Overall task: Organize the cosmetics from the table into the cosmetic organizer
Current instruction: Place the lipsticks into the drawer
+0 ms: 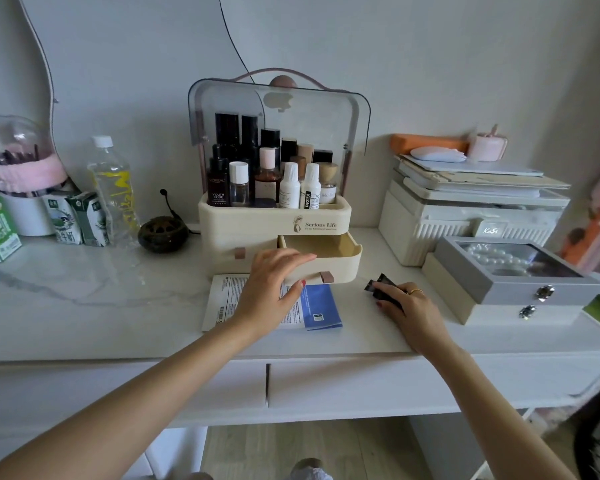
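Note:
A cream cosmetic organizer stands at the middle of the white table, its clear lid raised and its top tray packed with several bottles. Its lower right drawer is pulled out, and the part I can see inside is bare. My left hand rests with fingers spread on the drawer's front left edge. My right hand lies on the table to the right, closed on small black sample tubes. Flat sachets, one white and one blue, lie in front of the organizer, partly under my left hand.
Right of the organizer stand a white ribbed storage box stacked with tablets and a grey jewellery case. At the left are a dark incense burner, a water bottle, milk cartons and a brush holder.

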